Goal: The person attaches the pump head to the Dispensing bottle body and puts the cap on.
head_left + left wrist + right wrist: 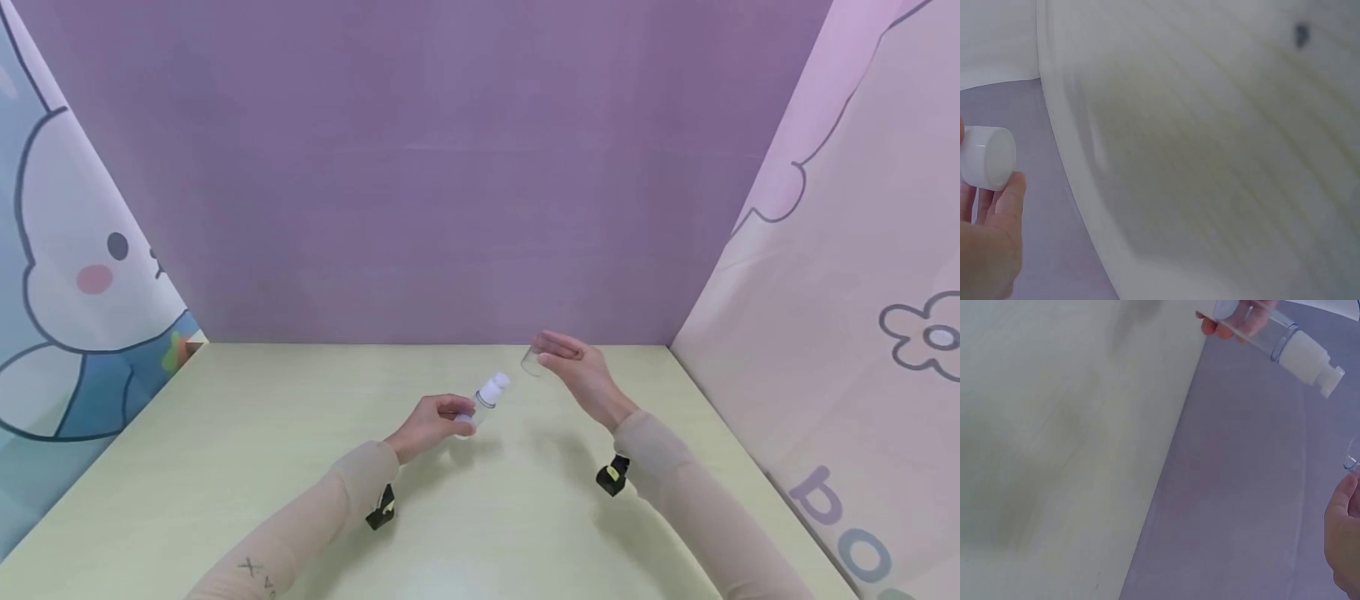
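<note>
A clear pump bottle [486, 398] with a white pump head is tilted up to the right above the table. My left hand [435, 423] grips it around its lower part. In the left wrist view the white base of the bottle [988, 157] shows between thumb and fingers. The right wrist view shows the white pump head [1307, 359] uncovered. Up and to the right, my right hand [573, 367] holds a clear cap [532, 358] between thumb and fingers, apart from the bottle. Only an edge of the cap [1352, 459] enters the right wrist view.
A pale yellow-green table [300, 400] lies under both hands. Behind it stands a purple panel [435, 183]. Printed side panels with a cartoon figure [97, 242] and a flower [937, 336] rise left and right. Each wrist carries a small black device [613, 475].
</note>
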Demonstrator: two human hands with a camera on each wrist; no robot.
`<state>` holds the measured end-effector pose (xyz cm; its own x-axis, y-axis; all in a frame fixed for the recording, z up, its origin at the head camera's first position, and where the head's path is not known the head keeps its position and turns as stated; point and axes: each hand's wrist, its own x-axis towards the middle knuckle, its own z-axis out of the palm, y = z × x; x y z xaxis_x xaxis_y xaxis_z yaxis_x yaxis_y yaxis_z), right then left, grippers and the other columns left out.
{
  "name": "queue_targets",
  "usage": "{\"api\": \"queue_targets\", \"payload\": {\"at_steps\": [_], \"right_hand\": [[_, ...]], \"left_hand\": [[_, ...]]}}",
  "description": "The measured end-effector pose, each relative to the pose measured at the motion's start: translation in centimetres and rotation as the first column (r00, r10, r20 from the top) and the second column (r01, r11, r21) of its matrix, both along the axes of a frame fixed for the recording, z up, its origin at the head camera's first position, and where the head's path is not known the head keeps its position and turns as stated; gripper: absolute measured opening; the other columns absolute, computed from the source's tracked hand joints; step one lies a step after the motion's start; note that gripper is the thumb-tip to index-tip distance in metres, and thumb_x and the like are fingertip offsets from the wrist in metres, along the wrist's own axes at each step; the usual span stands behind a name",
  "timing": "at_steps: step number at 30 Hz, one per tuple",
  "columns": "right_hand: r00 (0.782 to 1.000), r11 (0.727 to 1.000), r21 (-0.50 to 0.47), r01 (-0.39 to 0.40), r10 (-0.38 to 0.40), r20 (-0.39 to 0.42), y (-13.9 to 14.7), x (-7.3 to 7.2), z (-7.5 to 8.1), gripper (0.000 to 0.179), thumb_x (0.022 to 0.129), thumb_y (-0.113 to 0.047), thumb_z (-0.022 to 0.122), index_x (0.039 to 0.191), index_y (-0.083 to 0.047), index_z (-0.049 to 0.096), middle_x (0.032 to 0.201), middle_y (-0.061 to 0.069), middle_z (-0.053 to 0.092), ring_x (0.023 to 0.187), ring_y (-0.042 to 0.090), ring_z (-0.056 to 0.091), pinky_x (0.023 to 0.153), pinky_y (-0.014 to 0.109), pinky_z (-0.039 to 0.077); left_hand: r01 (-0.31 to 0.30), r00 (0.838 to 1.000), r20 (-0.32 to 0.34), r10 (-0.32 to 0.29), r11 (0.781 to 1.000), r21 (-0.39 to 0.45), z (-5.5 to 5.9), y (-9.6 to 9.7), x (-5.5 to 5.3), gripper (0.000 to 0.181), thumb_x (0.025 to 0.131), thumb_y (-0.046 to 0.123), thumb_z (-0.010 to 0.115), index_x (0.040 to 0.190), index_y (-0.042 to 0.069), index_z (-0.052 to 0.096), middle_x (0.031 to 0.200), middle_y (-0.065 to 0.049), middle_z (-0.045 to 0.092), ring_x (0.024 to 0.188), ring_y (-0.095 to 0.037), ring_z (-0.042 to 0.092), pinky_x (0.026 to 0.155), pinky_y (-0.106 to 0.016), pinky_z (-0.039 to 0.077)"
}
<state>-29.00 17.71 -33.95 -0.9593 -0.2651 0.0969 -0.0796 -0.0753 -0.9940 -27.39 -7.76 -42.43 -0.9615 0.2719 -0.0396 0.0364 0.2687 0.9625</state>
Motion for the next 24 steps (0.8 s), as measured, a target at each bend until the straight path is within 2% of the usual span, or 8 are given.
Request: {"api": "queue_targets", "payload": {"at_steps": [6, 9, 24], "right_hand": [[1.0, 0.997, -0.08, -0.019, 0.019, -0.005, -1.4, 0.0, 0.4, 0.056, 0.084, -0.004, 0.063, 0.134, 0.0, 0.04, 0.137, 0.018, 0.045, 0.116, 0.013, 0.054, 0.103, 0.029, 0.036], [1.0, 0.996, -0.087, -0.025, 0.024, -0.011, -2.0, -0.1, 0.4, 0.055, 0.083, -0.003, 0.064, 0.133, 0.0, 0.042, 0.136, 0.019, 0.045, 0.115, 0.013, 0.055, 0.102, 0.029, 0.037], [0.999, 0.999, 0.002, -0.046, 0.046, -0.022, -3.4, 0.1, -0.1, 0.048, 0.081, -0.008, 0.067, 0.126, -0.006, 0.052, 0.127, 0.011, 0.057, 0.114, 0.017, 0.056, 0.103, 0.038, 0.036]], "left_hand": [[0.005, 1.0, 0.004, -0.005, 1.0, -0.004, 0.1, 0.1, 0.0, 0.038, 0.077, 0.014, 0.073, 0.114, 0.008, 0.062, 0.112, -0.007, 0.064, 0.102, -0.019, 0.06, 0.089, -0.035, 0.048], [0.007, 1.0, -0.007, -0.007, 1.0, -0.008, -0.1, 0.2, -0.2, 0.038, 0.077, 0.015, 0.073, 0.113, 0.007, 0.062, 0.112, -0.008, 0.064, 0.102, -0.02, 0.06, 0.088, -0.035, 0.048], [0.037, 0.999, -0.006, -0.037, 0.999, 0.0, -0.3, 0.5, -0.1, 0.039, 0.078, 0.02, 0.072, 0.114, 0.009, 0.062, 0.115, -0.008, 0.064, 0.106, -0.021, 0.059, 0.09, -0.036, 0.048]]}}
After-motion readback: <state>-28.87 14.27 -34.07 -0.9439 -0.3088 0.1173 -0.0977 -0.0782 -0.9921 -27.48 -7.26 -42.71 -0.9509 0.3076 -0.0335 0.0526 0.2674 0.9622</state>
